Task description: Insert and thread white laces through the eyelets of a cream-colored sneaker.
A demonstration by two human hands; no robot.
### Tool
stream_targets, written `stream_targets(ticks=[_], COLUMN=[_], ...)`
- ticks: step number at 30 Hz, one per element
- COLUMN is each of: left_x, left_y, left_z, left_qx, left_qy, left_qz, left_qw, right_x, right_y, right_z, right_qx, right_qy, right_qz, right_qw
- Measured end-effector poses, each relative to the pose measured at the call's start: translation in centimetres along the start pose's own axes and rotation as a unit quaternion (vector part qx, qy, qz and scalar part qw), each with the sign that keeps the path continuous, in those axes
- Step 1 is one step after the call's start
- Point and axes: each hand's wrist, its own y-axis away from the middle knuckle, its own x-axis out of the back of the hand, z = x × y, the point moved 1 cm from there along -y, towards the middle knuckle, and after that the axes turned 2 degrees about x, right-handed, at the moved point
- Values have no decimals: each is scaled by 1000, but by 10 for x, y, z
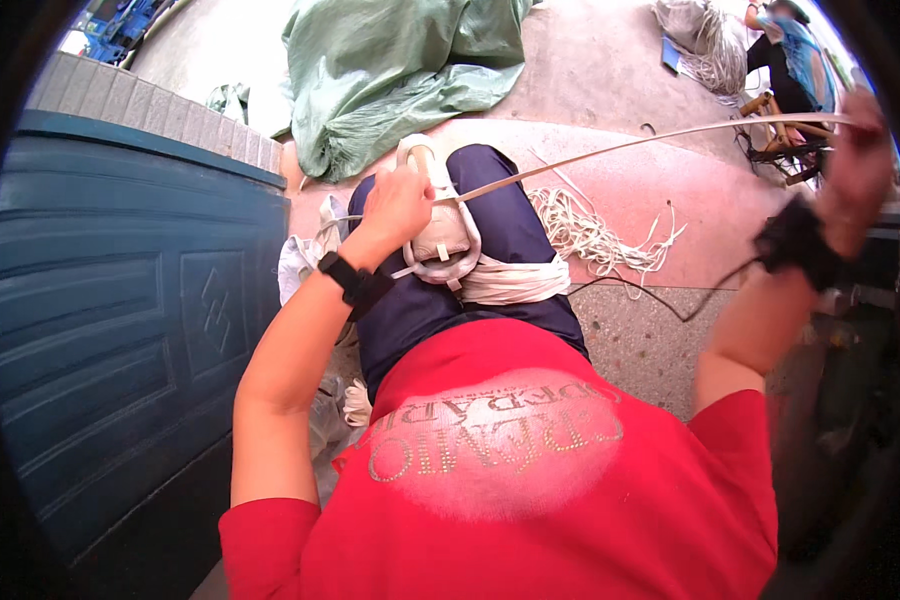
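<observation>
An off-white, shoe-shaped piece [440, 237] with a pale rim rests on my lap between my knees. My left hand [398, 207] is closed at its left edge; what lies under the fingers is partly hidden. From beside that hand a long, narrow pale strip [610, 148] runs taut up to the right. Its far end is in my right hand [863, 135], which is raised far out to the right and blurred by motion. A bundle of pale strips [515, 281] lies across my right thigh, beside the shoe-shaped piece.
Loose pale strips [585, 232] lie in a tangle on the pink floor. Ahead is a large green tarp [395, 80]. A blue panelled door [120, 330] stands close on my left. Another person [800, 55] sits at the far right near a grey-white bundle [705, 45].
</observation>
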Motion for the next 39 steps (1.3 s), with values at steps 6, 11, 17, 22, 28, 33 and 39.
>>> stream_targets(ticks=[6,11,17,22,28,33,39], left_x=[6,-7,-20,-24,2,-21,-7], left_y=[30,14,-9,-24,-37,-36,26], left_z=[9,-4,5,-20,-15,12,-8], left_qx=[-12,-39,-97,-227,194,56,7], left_qy=[-160,-34,7,-84,296,78,-60], left_qz=[-41,67,-45,61,-253,-157,2], left_qw=[986,996,994,968,900,983,998], right_x=[-155,-202,-194,-181,-219,-207,-119], right_y=[167,255,265,264,285,283,234], right_z=[166,220,216,210,199,151,202], right_qx=[-311,-328,-284,-288,-158,-53,-301], right_qy=[28,143,318,344,352,275,354], right_qz=[-220,-396,-502,-472,-487,-616,-379], right_qw=[924,846,753,759,784,737,801])
